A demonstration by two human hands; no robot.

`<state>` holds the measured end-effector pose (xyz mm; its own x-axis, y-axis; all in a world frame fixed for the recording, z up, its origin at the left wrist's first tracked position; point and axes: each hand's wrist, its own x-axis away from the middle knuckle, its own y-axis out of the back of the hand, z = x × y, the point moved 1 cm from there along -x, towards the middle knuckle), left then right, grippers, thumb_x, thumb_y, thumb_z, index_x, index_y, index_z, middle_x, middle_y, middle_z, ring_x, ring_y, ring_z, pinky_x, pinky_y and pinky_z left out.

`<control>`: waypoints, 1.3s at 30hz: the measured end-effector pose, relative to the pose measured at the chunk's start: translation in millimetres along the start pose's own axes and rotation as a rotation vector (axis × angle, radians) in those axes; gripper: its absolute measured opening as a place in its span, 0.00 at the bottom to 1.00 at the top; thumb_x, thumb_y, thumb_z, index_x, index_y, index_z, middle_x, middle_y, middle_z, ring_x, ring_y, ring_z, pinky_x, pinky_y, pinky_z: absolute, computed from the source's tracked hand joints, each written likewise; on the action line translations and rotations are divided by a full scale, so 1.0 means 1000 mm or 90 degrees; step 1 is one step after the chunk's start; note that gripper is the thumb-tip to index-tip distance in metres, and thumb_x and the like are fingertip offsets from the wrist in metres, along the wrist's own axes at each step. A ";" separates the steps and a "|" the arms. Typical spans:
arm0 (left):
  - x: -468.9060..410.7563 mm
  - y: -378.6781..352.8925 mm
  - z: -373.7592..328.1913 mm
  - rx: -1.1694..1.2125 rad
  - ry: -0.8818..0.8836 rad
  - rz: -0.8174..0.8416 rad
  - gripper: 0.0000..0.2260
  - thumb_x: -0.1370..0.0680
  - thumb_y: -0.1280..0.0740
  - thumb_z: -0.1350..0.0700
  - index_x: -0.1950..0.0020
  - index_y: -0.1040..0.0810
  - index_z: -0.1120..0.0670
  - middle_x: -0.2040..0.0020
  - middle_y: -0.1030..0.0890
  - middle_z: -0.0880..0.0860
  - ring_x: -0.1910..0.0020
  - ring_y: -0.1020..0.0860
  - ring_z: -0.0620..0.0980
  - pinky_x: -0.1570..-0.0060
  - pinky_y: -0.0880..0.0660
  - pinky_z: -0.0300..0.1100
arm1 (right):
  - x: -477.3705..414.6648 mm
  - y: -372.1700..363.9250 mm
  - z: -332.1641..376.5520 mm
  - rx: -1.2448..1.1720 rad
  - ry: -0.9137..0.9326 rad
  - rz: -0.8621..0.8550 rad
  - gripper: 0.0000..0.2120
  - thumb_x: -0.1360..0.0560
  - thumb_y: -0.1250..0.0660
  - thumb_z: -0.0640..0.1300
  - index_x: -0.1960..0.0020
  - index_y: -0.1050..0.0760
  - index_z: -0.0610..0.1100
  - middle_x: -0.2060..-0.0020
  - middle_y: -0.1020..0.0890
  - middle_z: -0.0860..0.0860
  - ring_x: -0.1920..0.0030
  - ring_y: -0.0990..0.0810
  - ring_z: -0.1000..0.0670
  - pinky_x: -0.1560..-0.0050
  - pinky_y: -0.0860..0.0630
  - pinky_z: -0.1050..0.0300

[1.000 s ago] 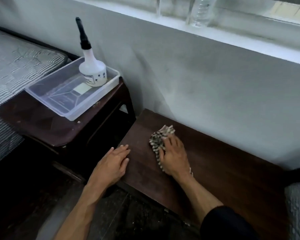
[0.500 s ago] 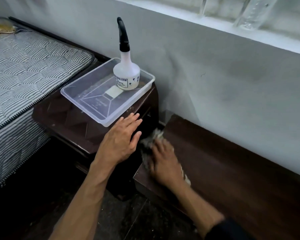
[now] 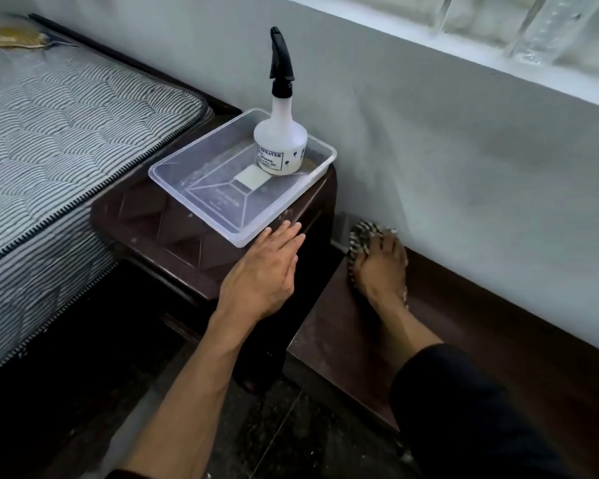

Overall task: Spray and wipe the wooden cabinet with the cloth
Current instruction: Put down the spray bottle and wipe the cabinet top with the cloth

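Observation:
A low dark wooden cabinet runs along the wall at the right. My right hand presses a black-and-white striped cloth flat on the cabinet's far left corner, next to the wall. My left hand hovers open, fingers together, over the edge of the taller dark side table, fingertips near the clear plastic tray. A white spray bottle with a black nozzle stands upright in the tray's far corner.
A striped mattress on a bed fills the left. A grey wall with a window sill rises behind the furniture. Dark speckled floor lies below my arms.
My right hand slid the cloth left and back to the cabinet's far corner by the wall. My left hand lifted off the cabinet and moved up toward the tray. The view shifted left.

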<state>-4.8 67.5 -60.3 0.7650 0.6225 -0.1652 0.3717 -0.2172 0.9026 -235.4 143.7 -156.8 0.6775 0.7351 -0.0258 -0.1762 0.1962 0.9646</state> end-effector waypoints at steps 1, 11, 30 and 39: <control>0.000 -0.001 0.000 -0.006 0.001 0.001 0.21 0.17 0.46 0.56 0.23 0.37 0.54 0.21 0.39 0.49 0.21 0.46 0.43 0.21 0.54 0.41 | 0.008 -0.003 0.012 -0.001 0.035 0.002 0.23 0.20 0.41 0.50 0.28 0.30 0.42 0.24 0.33 0.38 0.24 0.36 0.35 0.22 0.40 0.40; 0.001 0.000 -0.006 -0.058 0.030 0.010 0.23 0.17 0.47 0.54 0.22 0.38 0.55 0.20 0.40 0.49 0.21 0.46 0.44 0.21 0.53 0.43 | 0.159 -0.021 0.046 -0.048 0.323 0.022 0.21 0.18 0.41 0.55 0.29 0.27 0.46 0.24 0.31 0.42 0.23 0.35 0.39 0.22 0.38 0.41; 0.020 -0.060 -0.090 0.145 0.126 0.060 0.23 0.18 0.37 0.51 0.25 0.32 0.56 0.22 0.36 0.52 0.21 0.42 0.47 0.22 0.45 0.45 | 0.203 0.034 -0.135 -0.024 0.211 0.062 0.24 0.18 0.44 0.60 0.25 0.32 0.53 0.20 0.38 0.50 0.19 0.43 0.48 0.19 0.45 0.49; 0.018 -0.142 -0.216 0.151 -0.083 0.214 0.22 0.17 0.42 0.50 0.22 0.36 0.53 0.21 0.38 0.48 0.23 0.47 0.39 0.24 0.54 0.35 | 0.239 0.067 -0.240 -0.039 -0.059 -0.047 0.25 0.21 0.42 0.59 0.28 0.28 0.50 0.25 0.30 0.48 0.24 0.33 0.45 0.23 0.36 0.46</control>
<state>-157.4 272.5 -105.7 0.9186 0.3907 0.0597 0.1895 -0.5678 0.8011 -256.7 488.6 -161.1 0.7532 0.6542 -0.0683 -0.1648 0.2882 0.9433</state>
